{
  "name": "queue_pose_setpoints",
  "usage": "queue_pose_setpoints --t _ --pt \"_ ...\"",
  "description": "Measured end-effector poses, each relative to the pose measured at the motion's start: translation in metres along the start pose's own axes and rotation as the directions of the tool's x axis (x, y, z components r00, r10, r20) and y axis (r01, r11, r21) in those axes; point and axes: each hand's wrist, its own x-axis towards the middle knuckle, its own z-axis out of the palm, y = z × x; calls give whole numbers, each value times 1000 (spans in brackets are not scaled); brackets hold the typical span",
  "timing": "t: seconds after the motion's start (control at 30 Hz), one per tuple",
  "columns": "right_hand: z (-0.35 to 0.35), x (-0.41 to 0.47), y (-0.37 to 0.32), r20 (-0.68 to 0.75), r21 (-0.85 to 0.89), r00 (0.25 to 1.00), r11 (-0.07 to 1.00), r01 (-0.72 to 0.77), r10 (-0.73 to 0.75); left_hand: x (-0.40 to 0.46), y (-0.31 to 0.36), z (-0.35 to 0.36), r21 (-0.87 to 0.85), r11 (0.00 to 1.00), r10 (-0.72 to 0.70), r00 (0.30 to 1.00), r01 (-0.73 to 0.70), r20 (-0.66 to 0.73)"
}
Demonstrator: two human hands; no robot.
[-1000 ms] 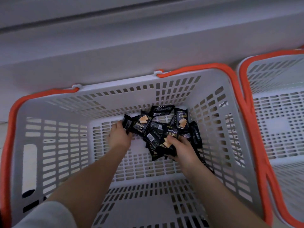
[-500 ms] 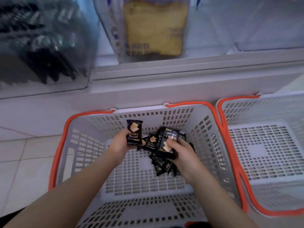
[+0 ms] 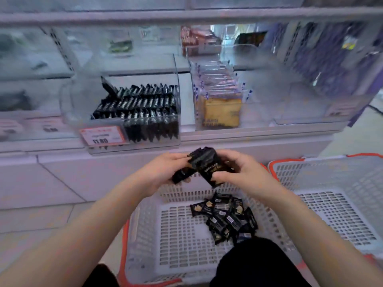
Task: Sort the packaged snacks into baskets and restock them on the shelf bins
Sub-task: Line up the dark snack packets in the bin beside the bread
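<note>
Since half a second ago both hands have lifted out of the white perforated plastic basket with the orange rim [image 3: 178, 241] and now meet above its far edge, in front of the shelf base. The left hand [image 3: 163, 172] curls its fingers round a few small black snack packets with gold print [image 3: 204, 165], and the right hand [image 3: 242, 172] pinches the same bunch from the other side, thumb on top; the packets are blurred, so their number cannot be told. Earlier the hands were low inside the basket, among the pile.

The remaining loose heap of black packets [image 3: 226, 218] lies on the basket floor toward its far right corner. A second white perforated basket [image 3: 335, 212] stands touching the first on its right side.

The view has also risen: the clear shelf bin [image 3: 172, 79] with upright rows of matching black packets now shows whole, an orange price tag [image 3: 102, 136] on its front edge, and just beside it on the right a clear bin of yellow-labelled packages [image 3: 220, 112].
</note>
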Motion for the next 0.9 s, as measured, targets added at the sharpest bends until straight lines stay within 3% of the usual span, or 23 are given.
queue_pose_setpoints --t 0.03,0.1,0.17,0.23,0.47,0.53,0.7,0.83,0.9 --pt "1 0 -8 42 -194 998 980 50 -42 -5 3 -5 88 996 12 1000 -13 2" --pt "10 0 -20 143 -514 982 838 180 -123 -13 9 -12 170 985 17 1000 -18 8" --pt "23 0 -29 212 -687 959 670 281 -185 -19 13 -16 180 984 18 1000 -21 20" --pt "36 1 -36 222 -741 947 591 319 -232 -23 16 -18 144 989 25 1000 -27 14" --pt "52 23 -53 132 -796 911 506 332 -390 -32 28 -43 0 997 71 997 -71 3" --pt "53 31 -55 73 -784 921 549 290 -382 -31 30 -49 57 992 115 993 -113 -19" --pt "57 56 -72 49 -567 969 791 227 -243 -22 37 -64 22 977 214 971 -213 -109" --pt "63 95 -95 32 -546 962 801 245 -272 -9 52 -97 -183 938 262 948 -294 -183" --pt "67 119 -107 1 -563 956 790 242 -292 -1 61 -119 -173 924 300 926 -342 -227"
